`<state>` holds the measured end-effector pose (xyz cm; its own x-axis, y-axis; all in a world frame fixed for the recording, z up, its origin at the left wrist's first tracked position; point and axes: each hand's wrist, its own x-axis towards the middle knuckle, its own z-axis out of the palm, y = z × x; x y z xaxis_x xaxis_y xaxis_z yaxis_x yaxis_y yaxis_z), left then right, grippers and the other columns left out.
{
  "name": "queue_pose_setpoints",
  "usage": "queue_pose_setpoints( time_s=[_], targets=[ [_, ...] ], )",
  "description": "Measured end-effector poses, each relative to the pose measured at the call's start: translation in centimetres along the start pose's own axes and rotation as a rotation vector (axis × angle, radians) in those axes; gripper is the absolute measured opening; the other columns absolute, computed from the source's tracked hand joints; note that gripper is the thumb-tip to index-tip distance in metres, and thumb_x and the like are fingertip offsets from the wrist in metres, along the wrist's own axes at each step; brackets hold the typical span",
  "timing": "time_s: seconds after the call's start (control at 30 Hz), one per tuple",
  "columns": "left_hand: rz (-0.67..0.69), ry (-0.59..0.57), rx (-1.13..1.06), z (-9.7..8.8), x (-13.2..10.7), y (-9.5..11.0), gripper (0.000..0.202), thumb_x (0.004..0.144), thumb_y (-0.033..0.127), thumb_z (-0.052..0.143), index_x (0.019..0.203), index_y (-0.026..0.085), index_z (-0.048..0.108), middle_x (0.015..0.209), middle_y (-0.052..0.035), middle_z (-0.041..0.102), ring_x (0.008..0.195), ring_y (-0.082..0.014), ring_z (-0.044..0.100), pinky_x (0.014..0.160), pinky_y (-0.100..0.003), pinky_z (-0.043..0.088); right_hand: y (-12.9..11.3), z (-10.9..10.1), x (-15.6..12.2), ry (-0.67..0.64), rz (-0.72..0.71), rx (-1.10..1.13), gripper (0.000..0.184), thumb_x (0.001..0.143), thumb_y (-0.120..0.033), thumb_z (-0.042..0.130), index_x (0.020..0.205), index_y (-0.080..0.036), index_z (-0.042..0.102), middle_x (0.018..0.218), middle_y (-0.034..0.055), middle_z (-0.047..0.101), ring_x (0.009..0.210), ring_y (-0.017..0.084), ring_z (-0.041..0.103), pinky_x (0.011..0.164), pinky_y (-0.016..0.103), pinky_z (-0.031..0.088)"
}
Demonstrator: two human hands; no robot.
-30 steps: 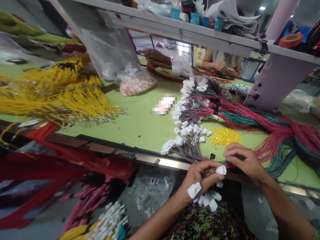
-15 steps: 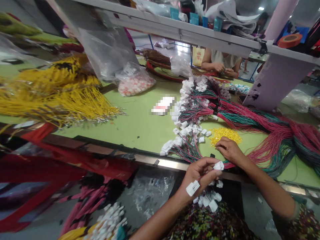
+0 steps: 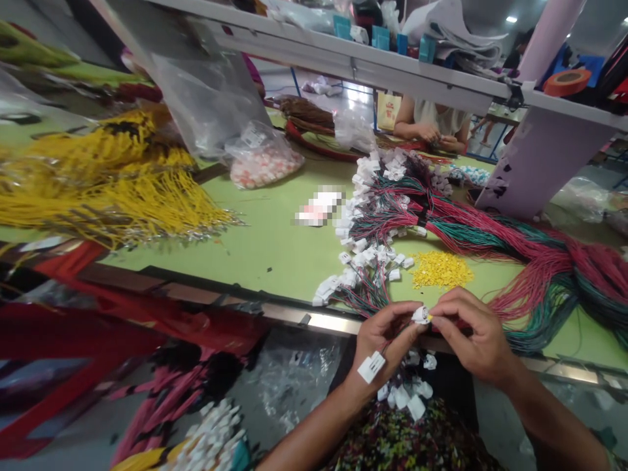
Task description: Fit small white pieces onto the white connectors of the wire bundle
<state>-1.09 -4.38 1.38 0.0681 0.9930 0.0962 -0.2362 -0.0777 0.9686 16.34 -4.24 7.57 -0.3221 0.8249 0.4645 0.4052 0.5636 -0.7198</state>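
Between thumb and fingers my left hand [image 3: 385,337] pinches a white plug connector [image 3: 420,315], its open face turned to the right. My right hand [image 3: 473,333] is closed on a tiny yellow clip [image 3: 430,318] and holds it against that face; how deep it sits I cannot tell. Another white connector [image 3: 371,367] lies over my left wrist. Several more white connectors [image 3: 405,396] hang below my hands, above my lap. Beyond my hands lies a pile of small yellow clips [image 3: 441,269] on the green tabletop [image 3: 289,255].
Red and green wire bundles [image 3: 490,235] with white connectors cross the table's right side. Yellow wires [image 3: 122,176] cover the left, near a bag of pale pieces [image 3: 265,163]. A shelf [image 3: 333,49] spans above. Across the table, a person [image 3: 432,124] works with both hands.
My right hand has come from the yellow pile to the connector in my left hand, bringing a yellow clip. My left hand has shifted slightly, turning the connector.
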Motion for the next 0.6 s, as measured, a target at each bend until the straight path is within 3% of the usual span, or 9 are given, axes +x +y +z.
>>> queue_pose_setpoints(
  time_s=[0.37,0.6],
  targets=[
    [0.113,-0.016,0.099,-0.16,-0.25,-0.40,0.018,0.083,0.022,0.076,0.101,0.020,0.077,0.092,-0.0075,0.080,0.080,-0.0184,0.075,0.075,-0.030,0.063,0.19,-0.02,-0.08,-0.019,-0.084,-0.108,0.015,0.096,-0.016,0.059,0.101,-0.024,0.070,0.089,0.0052,0.066,0.082,0.019,0.064,0.071,0.033,0.055],
    [0.105,-0.030,0.112,-0.24,-0.25,-0.50,0.018,0.082,0.022,0.076,0.100,0.020,0.078,0.091,-0.0072,0.080,0.080,-0.0190,0.076,0.075,-0.030,0.063,0.68,-0.06,0.51,-0.029,0.113,0.084,0.006,0.093,-0.020,0.066,0.091,-0.023,0.071,0.086,0.0029,0.068,0.082,0.017,0.065,0.073,0.029,0.054]
  ],
)
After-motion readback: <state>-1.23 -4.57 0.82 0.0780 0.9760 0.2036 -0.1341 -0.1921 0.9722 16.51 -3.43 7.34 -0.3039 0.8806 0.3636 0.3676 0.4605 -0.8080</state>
